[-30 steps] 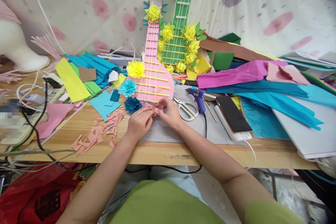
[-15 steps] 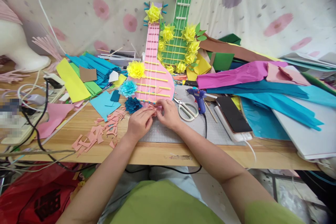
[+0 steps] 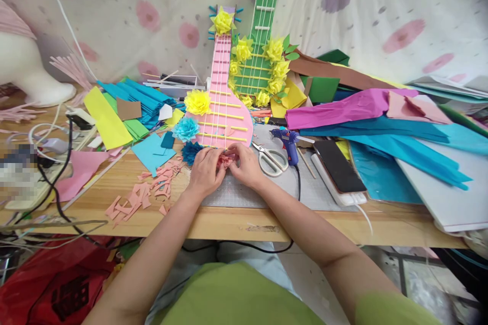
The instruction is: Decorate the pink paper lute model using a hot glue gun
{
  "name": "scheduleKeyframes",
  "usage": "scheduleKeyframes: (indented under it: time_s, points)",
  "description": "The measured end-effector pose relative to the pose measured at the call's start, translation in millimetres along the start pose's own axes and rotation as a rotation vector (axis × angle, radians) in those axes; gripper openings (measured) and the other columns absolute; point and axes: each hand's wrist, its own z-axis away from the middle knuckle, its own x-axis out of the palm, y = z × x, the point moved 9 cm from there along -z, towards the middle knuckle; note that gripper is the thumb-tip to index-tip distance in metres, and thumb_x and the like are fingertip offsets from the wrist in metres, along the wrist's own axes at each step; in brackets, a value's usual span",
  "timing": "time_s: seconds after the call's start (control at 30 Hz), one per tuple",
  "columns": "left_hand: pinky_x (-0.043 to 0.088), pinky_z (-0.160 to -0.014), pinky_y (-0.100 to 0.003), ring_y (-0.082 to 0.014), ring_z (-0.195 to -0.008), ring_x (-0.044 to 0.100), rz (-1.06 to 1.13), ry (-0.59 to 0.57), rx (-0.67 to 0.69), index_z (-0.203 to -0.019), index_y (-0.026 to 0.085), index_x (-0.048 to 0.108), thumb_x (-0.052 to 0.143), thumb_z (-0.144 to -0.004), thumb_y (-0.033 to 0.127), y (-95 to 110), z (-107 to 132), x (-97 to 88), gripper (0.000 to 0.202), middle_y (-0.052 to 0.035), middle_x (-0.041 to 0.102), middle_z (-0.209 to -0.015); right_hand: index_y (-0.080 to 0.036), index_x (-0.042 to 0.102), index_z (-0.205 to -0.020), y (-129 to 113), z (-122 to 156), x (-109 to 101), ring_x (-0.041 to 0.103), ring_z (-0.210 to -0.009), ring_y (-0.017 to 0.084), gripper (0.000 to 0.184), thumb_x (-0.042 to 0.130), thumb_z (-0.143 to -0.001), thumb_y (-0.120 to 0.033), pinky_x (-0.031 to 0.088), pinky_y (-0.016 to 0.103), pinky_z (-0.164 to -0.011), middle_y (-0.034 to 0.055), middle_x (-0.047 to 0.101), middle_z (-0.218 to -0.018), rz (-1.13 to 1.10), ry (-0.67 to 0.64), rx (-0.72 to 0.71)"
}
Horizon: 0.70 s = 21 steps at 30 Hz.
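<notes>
Both hands meet at the lower end of a pink paper pipa [image 3: 223, 129], around a pink paper flower [image 3: 225, 160]. My left hand [image 3: 206, 170] has its fingers curled against the flower's left side. From the right, my right hand [image 3: 244, 165] pinches it with bent fingers. Much of the flower is hidden between them. A yellow flower [image 3: 197, 102], a light blue flower [image 3: 186, 128] and a dark blue flower [image 3: 191, 153] sit along the pipa's left edge. Scissors [image 3: 272, 160] lie just right of my right hand.
A blue glue gun [image 3: 287, 142] stands on the grey cutting mat [image 3: 263, 198]. Right of it lie a phone [image 3: 339, 165] and coloured crepe paper [image 3: 354, 106]. Pink paper scraps [image 3: 133, 200] spread at left. A green instrument [image 3: 259, 51] with yellow flowers leans behind.
My left hand has shifted slightly right and its fingers have spread over the flower's side. More of the pink paper shows between my hands. My right hand stays about where it was.
</notes>
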Motion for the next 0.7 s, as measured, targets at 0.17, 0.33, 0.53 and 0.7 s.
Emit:
scheduleKeyframes:
  time_s: [0.17,0.33,0.53,0.7]
  points:
    - [0.041,-0.093,-0.042,-0.0259,-0.105,0.051,0.006,-0.005,-0.003,-0.119,0.016,0.051,0.048,-0.081,0.017,0,1,-0.5,0.039,-0.0109,0.064,-0.106,-0.022,0.044,-0.102,2,1,-1,0.061,-0.09,0.023,0.038,0.047,-0.065,-0.011,0.041,0.038,-0.083,0.004,0.071,-0.096,-0.011,-0.009,0.043]
    - [0.042,-0.092,-0.042,-0.0259,-0.104,0.052,0.001,0.011,0.007,-0.121,0.017,0.05,0.048,-0.08,0.016,0,3,-1.0,0.042,-0.0111,0.063,-0.108,-0.022,0.045,-0.099,3,1,-6,0.061,-0.086,0.023,0.036,0.044,-0.065,-0.009,0.041,0.038,-0.081,0.0023,0.072,-0.089,0.034,0.001,0.015]
    - [0.043,-0.092,-0.041,-0.0244,-0.105,0.054,0.006,0.121,0.013,-0.127,0.019,0.044,0.048,-0.078,0.014,3,3,-19.0,0.049,-0.0105,0.063,-0.109,-0.021,0.049,-0.099,12,-1,-28,0.057,-0.071,0.017,0.033,0.045,-0.067,-0.011,0.044,0.03,-0.07,0.0035,0.065,-0.089,0.024,0.094,0.037]
    - [0.041,-0.096,-0.04,-0.0222,-0.109,0.052,0.035,0.437,-0.218,-0.116,0.019,0.049,0.049,-0.081,0.019,-44,-6,-67.7,0.035,-0.0104,0.058,-0.111,-0.021,0.053,-0.088,26,-8,-67,0.056,-0.069,0.016,0.013,0.051,-0.075,-0.023,0.045,0.029,-0.065,0.0038,0.061,-0.081,-0.077,0.235,0.103]
